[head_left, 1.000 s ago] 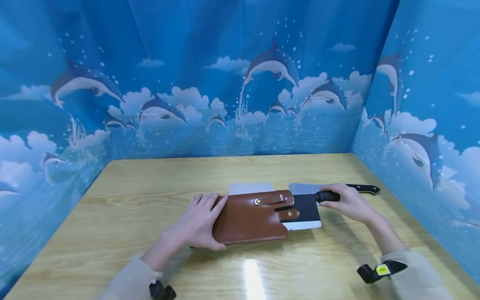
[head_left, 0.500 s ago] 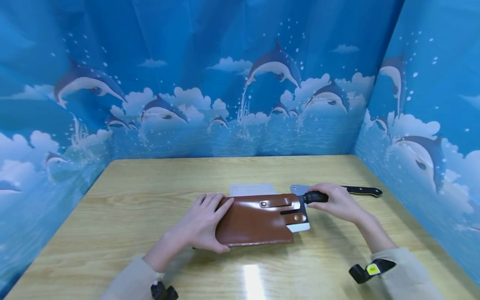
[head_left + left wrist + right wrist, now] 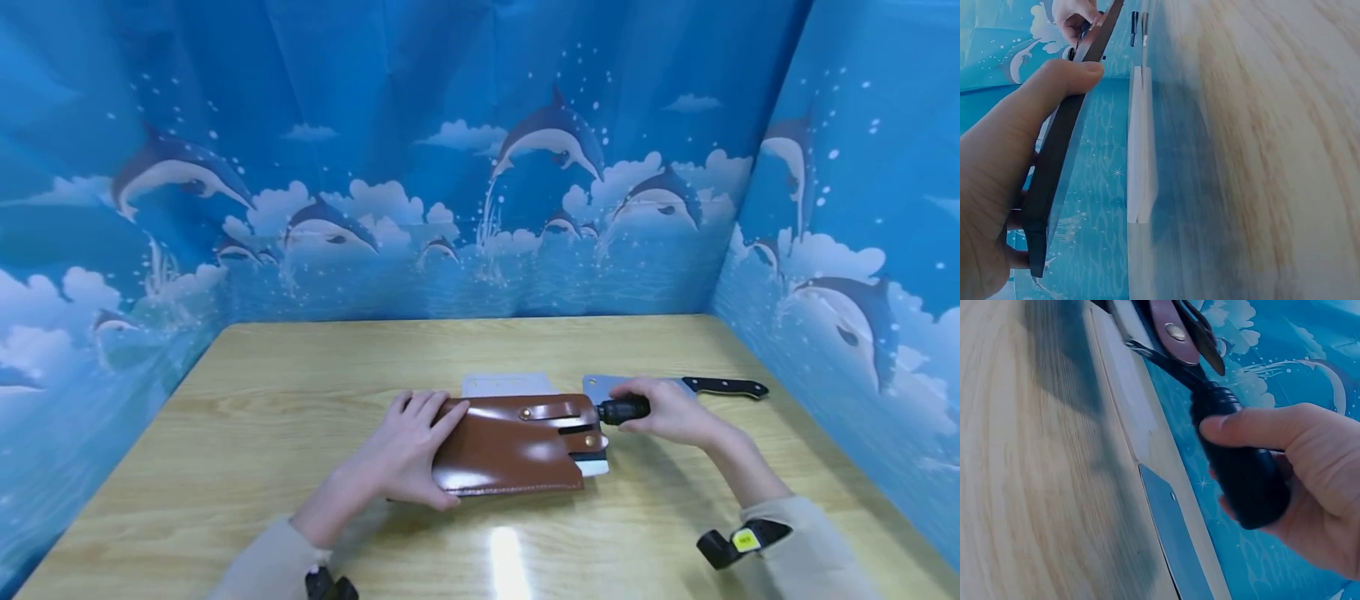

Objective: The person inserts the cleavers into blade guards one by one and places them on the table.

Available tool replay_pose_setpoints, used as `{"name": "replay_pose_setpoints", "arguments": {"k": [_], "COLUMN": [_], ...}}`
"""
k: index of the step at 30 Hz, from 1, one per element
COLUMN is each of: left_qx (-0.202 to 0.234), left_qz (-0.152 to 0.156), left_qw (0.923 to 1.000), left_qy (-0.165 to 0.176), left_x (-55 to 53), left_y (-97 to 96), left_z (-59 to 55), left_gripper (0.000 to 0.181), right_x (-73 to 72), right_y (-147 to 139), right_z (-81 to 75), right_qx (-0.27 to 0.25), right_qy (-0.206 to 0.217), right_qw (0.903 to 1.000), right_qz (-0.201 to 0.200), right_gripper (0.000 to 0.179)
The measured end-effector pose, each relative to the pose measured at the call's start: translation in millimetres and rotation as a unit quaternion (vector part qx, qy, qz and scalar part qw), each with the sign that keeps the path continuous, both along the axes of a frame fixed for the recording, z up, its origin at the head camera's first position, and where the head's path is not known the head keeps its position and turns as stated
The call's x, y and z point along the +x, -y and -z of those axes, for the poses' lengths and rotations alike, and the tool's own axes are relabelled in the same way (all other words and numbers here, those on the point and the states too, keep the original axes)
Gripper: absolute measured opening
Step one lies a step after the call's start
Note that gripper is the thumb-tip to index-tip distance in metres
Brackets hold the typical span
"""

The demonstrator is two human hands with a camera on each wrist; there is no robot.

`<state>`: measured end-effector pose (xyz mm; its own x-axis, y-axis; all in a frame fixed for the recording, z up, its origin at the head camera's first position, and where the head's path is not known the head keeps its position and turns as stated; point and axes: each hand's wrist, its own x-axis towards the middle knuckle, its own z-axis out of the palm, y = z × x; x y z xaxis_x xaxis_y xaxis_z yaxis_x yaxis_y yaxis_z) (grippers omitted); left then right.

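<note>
Left hand: spreading wide across the closed end of the brown sheath, the thumb pressing on the near edge and the fingers reaching over toward the far edge.
Right hand: gripping the black handle of a cleaver, the fingers curling round it and the thumb lying along it.
Brown sheath: hanging above the surface between the two hands, its open end facing the right hand; two straps with metal snaps are showing near that end.
Cleaver blade: sitting mostly inside the brown sheath, a dark strip with a bright cutting edge showing past the opening.
Second cleaver: lying on the surface behind the right hand, its black grip pointing right and the hand hiding part of the metal.
White flat piece: resting on the surface behind the brown sheath, which is covering part of it in the head view.
Backdrop: standing behind and beside the surface, showing printed dolphins, clouds and blue water.
</note>
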<state>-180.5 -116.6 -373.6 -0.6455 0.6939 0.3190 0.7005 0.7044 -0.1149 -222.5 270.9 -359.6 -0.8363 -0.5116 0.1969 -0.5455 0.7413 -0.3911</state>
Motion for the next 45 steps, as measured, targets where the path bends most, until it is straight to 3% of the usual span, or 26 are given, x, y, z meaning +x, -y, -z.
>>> {"name": "replay_pose_setpoints", "arguments": {"k": [6,10,17,29,36,45], "left_qx": [0.000,0.020,0.039,0.035,0.021,0.028], "left_qz": [0.002,0.012,0.018,0.035,0.025,0.025], "left_qw": [1.0000,0.9996,0.9990,0.9977,0.9989,0.9990], "left_qy": [-0.007,-0.015,-0.015,-0.046,-0.034,-0.025], "left_x": [-2.0,-3.5,-4.2,-2.4,-0.7,1.0], "left_y": [3.1,6.1,6.3,-0.6,-6.5,-10.1], "left_z": [-0.3,-2.1,-8.9,-12.4,-10.0,-6.0], "left_gripper": [0.116,0.113,0.112,0.113,0.112,0.114], "right_x": [1.4,2.7,1.7,6.5,9.8,13.0], "right_y": [-5.6,-9.3,-10.1,0.3,2.8,1.8], "right_z": [-3.7,-5.3,-13.2,-16.0,-19.0,-22.4], "right_qx": [-0.007,-0.060,-0.151,-0.190,-0.185,-0.176], "right_qy": [0.002,0.024,0.080,0.131,0.193,0.199], "right_qw": [1.0000,0.9977,0.9850,0.9728,0.9634,0.9641], "right_qz": [0.002,0.021,0.025,0.020,0.018,0.002], "right_gripper": [0.035,0.035,0.036,0.039,0.044,0.042]}}
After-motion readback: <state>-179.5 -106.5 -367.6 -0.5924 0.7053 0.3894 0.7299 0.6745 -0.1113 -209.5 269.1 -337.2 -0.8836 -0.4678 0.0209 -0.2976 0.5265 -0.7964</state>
